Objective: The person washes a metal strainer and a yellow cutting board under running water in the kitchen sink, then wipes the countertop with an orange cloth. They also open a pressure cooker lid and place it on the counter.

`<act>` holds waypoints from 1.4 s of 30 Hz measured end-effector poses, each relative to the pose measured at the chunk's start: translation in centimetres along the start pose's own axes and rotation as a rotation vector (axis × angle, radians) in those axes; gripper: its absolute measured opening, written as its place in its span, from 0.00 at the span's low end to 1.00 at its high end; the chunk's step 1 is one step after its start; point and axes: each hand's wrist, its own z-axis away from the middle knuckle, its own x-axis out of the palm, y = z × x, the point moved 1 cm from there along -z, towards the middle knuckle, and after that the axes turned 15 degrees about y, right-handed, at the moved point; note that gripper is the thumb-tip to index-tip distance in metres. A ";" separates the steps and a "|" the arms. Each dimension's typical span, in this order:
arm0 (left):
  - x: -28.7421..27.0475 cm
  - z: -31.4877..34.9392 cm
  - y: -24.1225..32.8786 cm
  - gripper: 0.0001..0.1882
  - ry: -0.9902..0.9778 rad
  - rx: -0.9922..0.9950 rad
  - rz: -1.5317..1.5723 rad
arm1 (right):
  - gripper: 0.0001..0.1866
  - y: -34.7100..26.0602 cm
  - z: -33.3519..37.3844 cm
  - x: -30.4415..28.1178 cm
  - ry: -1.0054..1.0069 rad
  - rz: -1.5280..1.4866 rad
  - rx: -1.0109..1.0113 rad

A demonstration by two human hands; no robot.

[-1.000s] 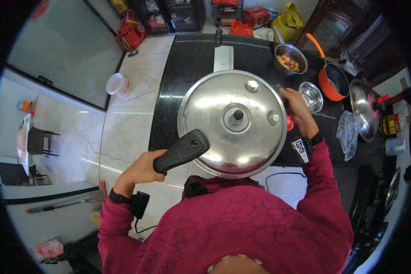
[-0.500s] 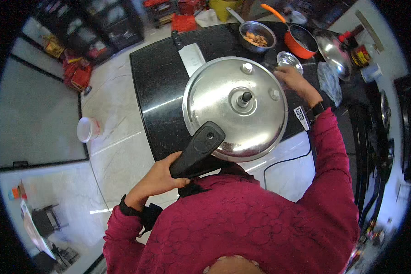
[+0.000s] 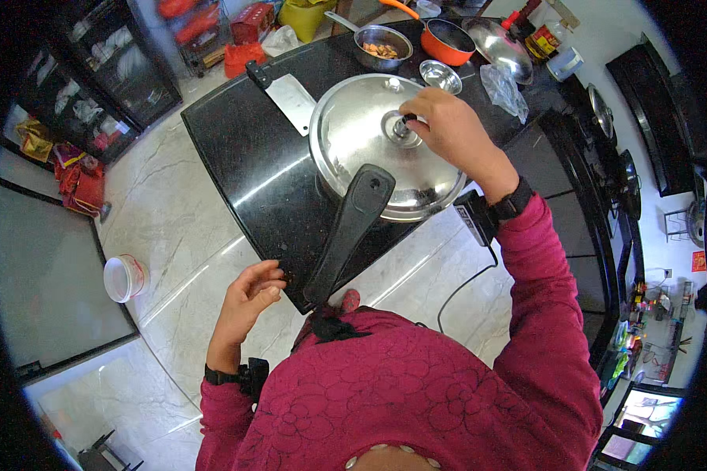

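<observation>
A large silver pressure cooker point(image 3: 353, 133) with a domed lid sits on the black worktop. Its long black handle point(image 3: 349, 228) points toward my body. My right hand point(image 3: 456, 133) reaches over the lid, thumb and fingers closed around the small black-topped pressure valve point(image 3: 404, 127) at its centre. To the left of the handle, my left hand point(image 3: 247, 300) is off the cooker, at the worktop's edge, with fingers loosely bent and apart and nothing in them. A cleaver point(image 3: 291, 100) with a black handle lies left of the cooker.
Behind the cooker stand a steel saucepan point(image 3: 383, 45) of brown pieces, an orange pan point(image 3: 448, 41), a small steel bowl point(image 3: 441, 76), a plastic bag point(image 3: 503, 90) and a big lid point(image 3: 496, 45). A white bucket point(image 3: 126, 278) is on the floor, left. A cabled box point(image 3: 473, 216) hangs by my right wrist.
My left hand has let go of the cooker's handle and drawn back. My right hand has come from beside the small bowl to the valve on the lid. The view has shifted.
</observation>
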 end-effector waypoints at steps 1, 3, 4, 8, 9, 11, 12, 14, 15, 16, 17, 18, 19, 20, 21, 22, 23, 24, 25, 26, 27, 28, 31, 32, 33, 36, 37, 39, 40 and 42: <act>-0.2 0.5 -0.5 0.24 -0.001 0.001 0.022 | 0.10 0.2 0.0 0.0 0.032 -0.020 -0.029; -0.5 1.6 -1.2 0.24 0.035 -0.029 0.030 | 0.09 0.7 0.2 0.1 0.033 -0.032 -0.023; -0.5 2.1 -1.4 0.22 0.044 -0.014 0.020 | 0.08 0.8 0.3 0.1 0.057 -0.047 -0.059; -0.2 3.5 -1.7 0.20 0.032 0.016 0.006 | 0.09 0.5 0.6 0.6 0.054 -0.002 0.010; 0.1 3.4 -1.7 0.20 0.033 0.011 0.007 | 0.09 0.1 1.0 0.5 0.162 -0.006 -0.021; 0.8 3.0 -1.6 0.21 0.052 -0.009 0.000 | 0.11 -0.9 2.1 0.0 0.322 0.041 0.000; 1.2 2.6 -1.6 0.21 0.030 -0.033 0.053 | 0.12 -1.2 2.9 -0.5 0.381 0.066 -0.010; 2.1 1.4 -1.2 0.25 -0.055 -0.062 0.143 | 0.13 -2.5 5.1 -1.8 0.397 0.003 0.122; 2.7 0.7 -1.1 0.26 -0.152 -0.131 0.238 | 0.14 -3.1 6.3 -2.5 0.426 -0.022 0.165; 3.3 -0.1 -1.0 0.27 -0.248 -0.199 0.326 | 0.13 -4.1 7.6 -2.9 0.365 -0.061 0.281; 3.8 -1.1 -0.6 0.28 -0.368 -0.268 0.437 | 0.12 -5.3 9.1 -3.1 0.319 -0.102 0.396; 4.2 -2.1 -0.3 0.32 -0.471 -0.313 0.411 | 0.11 -6.6 10.5 -3.1 0.271 -0.171 0.499; 4.4 -3.2 0.1 0.31 -0.575 -0.321 0.362 | 0.10 -8.1 11.7 -2.9 0.241 -0.255 0.585; 4.6 -4.0 0.3 0.31 -0.627 -0.289 0.288 | 0.10 -9.4 12.7 -2.4 0.204 -0.302 0.691; 4.7 -4.8 0.6 0.31 -0.688 -0.262 0.218 | 0.10 -10.7 13.5 -1.8 0.165 -0.352 0.801; 4.7 -5.5 0.9 0.29 -0.747 -0.371 0.278 | 0.11 -12.2 14.2 -1.3 0.187 -0.419 0.856; 5.1 -6.2 1.0 0.29 -0.777 -0.415 0.223 | 0.12 -13.5 14.9 -0.6 0.170 -0.457 0.936; 5.4 -6.7 1.1 0.28 -0.822 -0.428 0.208 | 0.15 -14.8 15.4 0.2 0.136 -0.593 1.115; 5.6 -6.9 1.1 0.27 -0.792 -0.476 0.106 | 0.20 -15.8 15.6 1.0 0.080 -0.720 1.243; 6.4 -6.9 0.9 0.25 -0.822 -0.438 0.112 | 0.22 -16.9 15.8 1.7 0.140 -0.861 1.263; 7.0 -7.0 0.9 0.17 -0.810 -0.386 0.048 | 0.24 -18.0 15.8 2.5 0.164 -0.991 1.351; 7.4 -6.9 0.9 0.14 -0.815 -0.358 0.013 | 0.28 -18.9 15.4 3.6 0.221 -0.863 1.342; 8.2 -6.3 0.9 0.11 -0.771 -0.321 -0.047 | 0.28 -20.1 14.5 5.0 0.407 -0.801 1.450; 8.3 -6.2 1.0 0.12 -0.781 -0.310 -0.051 | 0.24 -20.5 14.2 5.2 0.509 -1.103 1.502; 8.2 -6.1 1.0 0.13 -0.781 -0.295 -0.060 | 0.22 -20.5 14.1 5.0 0.458 -1.092 1.514; 8.0 -6.2 1.1 0.12 -0.763 -0.257 -0.077 | 0.13 -19.6 14.3 3.3 0.417 -1.082 1.498; 7.9 -6.3 1.0 0.12 -0.757 -0.260 -0.101 | 0.12 -18.8 14.7 2.3 0.360 -0.975 1.577; 7.9 -6.5 0.9 0.13 -0.756 -0.239 -0.116 | 0.12 -17.0 15.4 0.2 0.272 -0.825 1.626; 8.0 -6.6 0.9 0.12 -0.754 -0.227 -0.134 | 0.12 -16.7 15.3 0.0 0.243 -0.880 1.580; 8.2 -6.7 0.8 0.12 -0.726 -0.172 -0.180 | 0.12 -16.4 15.2 -0.4 0.184 -0.904 1.557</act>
